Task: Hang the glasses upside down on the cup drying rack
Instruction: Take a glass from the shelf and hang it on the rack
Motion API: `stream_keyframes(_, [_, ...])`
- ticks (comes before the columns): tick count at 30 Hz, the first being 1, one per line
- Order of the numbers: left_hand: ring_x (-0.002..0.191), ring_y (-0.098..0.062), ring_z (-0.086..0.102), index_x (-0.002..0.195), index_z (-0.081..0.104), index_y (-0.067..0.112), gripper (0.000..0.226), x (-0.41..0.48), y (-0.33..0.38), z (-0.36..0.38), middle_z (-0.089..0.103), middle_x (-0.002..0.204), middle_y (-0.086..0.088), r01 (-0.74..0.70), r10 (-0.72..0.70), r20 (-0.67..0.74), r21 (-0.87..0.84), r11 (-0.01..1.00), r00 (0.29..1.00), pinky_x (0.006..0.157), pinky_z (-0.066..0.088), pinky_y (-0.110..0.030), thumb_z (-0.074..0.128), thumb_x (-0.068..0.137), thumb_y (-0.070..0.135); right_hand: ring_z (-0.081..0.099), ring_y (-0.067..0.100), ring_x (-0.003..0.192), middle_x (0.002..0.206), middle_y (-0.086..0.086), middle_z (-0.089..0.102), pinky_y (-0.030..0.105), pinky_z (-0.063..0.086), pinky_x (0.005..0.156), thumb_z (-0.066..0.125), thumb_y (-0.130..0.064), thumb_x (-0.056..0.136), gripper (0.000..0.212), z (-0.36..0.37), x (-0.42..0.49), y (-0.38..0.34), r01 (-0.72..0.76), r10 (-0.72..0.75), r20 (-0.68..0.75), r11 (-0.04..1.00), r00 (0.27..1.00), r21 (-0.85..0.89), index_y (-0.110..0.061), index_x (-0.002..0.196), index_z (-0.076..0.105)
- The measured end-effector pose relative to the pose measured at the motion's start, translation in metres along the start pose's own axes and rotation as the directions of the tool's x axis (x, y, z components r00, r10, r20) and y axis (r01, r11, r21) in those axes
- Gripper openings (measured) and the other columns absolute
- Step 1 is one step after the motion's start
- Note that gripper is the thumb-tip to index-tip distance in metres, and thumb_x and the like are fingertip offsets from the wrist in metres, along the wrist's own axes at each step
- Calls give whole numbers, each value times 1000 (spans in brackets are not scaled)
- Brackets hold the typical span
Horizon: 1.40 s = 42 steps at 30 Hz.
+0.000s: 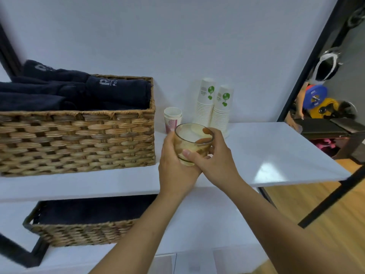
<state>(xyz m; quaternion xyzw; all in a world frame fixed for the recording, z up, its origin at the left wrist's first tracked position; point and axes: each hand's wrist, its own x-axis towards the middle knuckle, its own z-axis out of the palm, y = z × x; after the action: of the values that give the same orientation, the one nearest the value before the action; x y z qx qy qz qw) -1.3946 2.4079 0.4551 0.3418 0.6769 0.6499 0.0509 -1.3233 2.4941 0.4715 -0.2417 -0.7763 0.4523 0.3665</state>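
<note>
A clear drinking glass (189, 135) stands upright, mouth up, over the white shelf (276, 153) in the middle of the head view. My left hand (173, 171) wraps its left side and base. My right hand (217, 157) grips its right side, thumb across the front and fingers behind the rim. Both hands hold the same glass. No cup drying rack is in view.
A large wicker basket (79, 139) of dark folded towels sits left of the glass. Two stacks of paper cups (214, 107) and a small patterned paper cup (172, 119) stand behind it by the wall. A lower shelf holds another wicker basket (79, 232). A black frame post (316, 56) rises at right.
</note>
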Motion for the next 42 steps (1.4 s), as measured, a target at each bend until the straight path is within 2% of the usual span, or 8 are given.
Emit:
stream_keyframes(5, [101, -2, 66, 127, 44, 44, 81, -51, 15, -20, 66, 113, 21, 2, -2, -9, 16, 1000, 1000, 80, 59, -33, 83, 56, 47, 58, -7, 98, 103, -24, 62, 8, 45, 68, 79, -70, 50, 71, -14, -41, -12, 56, -55, 80, 998, 995, -8, -64, 108, 38])
stream_keyframes(15, [96, 2, 67, 124, 46, 33, 74, -94, 52, -99, 65, 109, 27, -83, 86, -66, 47, 995, 994, 68, 51, -10, 79, 57, 36, 60, -9, 99, 103, -41, 60, 9, 47, 68, 76, -69, 57, 63, 26, -86, -70, 190, -206, 137, 974, 969, 120, -62, 109, 41])
stream_keyframes(26, [94, 7, 65, 119, 49, 43, 72, -143, 40, -339, 64, 108, 30, 13, 49, -364, 166, 986, 930, 69, 50, -9, 77, 53, 36, 65, -2, 104, 110, -25, 66, 24, 56, 80, 73, -65, 69, 56, 235, -163, -186, 214, -360, 375, 901, 854, 378, -51, 116, 46])
stream_keyframes(31, [92, -2, 69, 117, 51, 35, 63, -187, 21, -473, 71, 104, 13, 127, -34, -520, 146, 981, 854, 71, 56, -19, 82, 63, 48, 65, 1, 107, 113, -20, 68, 25, 53, 88, 56, -61, 84, 40, 358, -228, -237, 138, -380, 500, 880, 778, 455, -47, 121, 50])
stream_keyframes(33, [92, -2, 70, 116, 54, 32, 61, -202, 14, -516, 72, 103, 12, 152, -73, -563, 96, 984, 823, 71, 57, -20, 83, 65, 47, 63, -1, 111, 120, -17, 67, 20, 50, 90, 49, -65, 86, 53, 399, -250, -249, 110, -383, 542, 877, 748, 468, -40, 133, 48])
stream_keyframes(37, [85, -1, 71, 110, 57, 32, 62, -222, 3, -586, 72, 98, 16, 230, -184, -633, -10, 973, 752, 65, 56, -21, 83, 56, 52, 65, -4, 101, 124, -13, 63, 12, 49, 78, 42, -65, 88, 54, 463, -282, -265, 66, -369, 630, 891, 683, 450, -46, 138, 37])
stream_keyframes(40, [91, -20, 74, 110, 60, 22, 63, -225, -15, -633, 74, 104, -1, 268, -316, -652, -177, 947, 689, 75, 62, -42, 83, 58, 48, 62, -8, 100, 118, -33, 59, 9, 47, 77, 51, -51, 90, 41, 502, -294, -273, 82, -379, 681, 901, 627, 426, -62, 127, 37])
stream_keyframes(42, [92, -37, 73, 118, 59, 11, 72, -221, -31, -662, 74, 108, -14, 267, -429, -642, -338, 902, 635, 80, 60, -55, 83, 61, 47, 57, -6, 110, 129, -29, 55, 18, 49, 88, 63, -41, 88, 54, 526, -300, -272, 140, -401, 701, 906, 590, 400, -53, 133, 35])
